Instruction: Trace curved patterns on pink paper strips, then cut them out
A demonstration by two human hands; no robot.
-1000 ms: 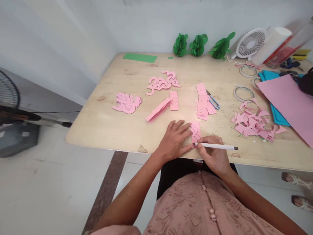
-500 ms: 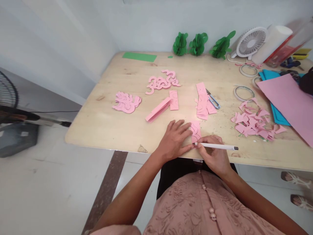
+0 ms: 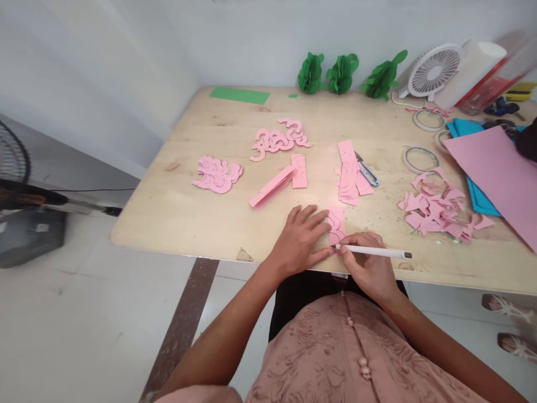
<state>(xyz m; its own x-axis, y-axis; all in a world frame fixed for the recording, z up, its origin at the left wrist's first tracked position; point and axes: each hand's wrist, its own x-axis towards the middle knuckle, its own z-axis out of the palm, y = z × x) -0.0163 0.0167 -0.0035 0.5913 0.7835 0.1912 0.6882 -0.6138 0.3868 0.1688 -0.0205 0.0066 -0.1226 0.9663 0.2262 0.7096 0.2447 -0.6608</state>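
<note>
Pen with white barrel [image 3: 377,252], gripped in right hand [image 3: 374,273], tip unchanged in place at near end of pink rectangular paper with curved lines [image 3: 338,224], touched on left side by open left hand [image 3: 296,243].

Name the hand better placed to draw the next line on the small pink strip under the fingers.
Right, I'd judge. The right hand grips the white pen, its tip at the near end of the pink strip. The left hand rests at the strip's left edge, seemingly steadying it.
</note>
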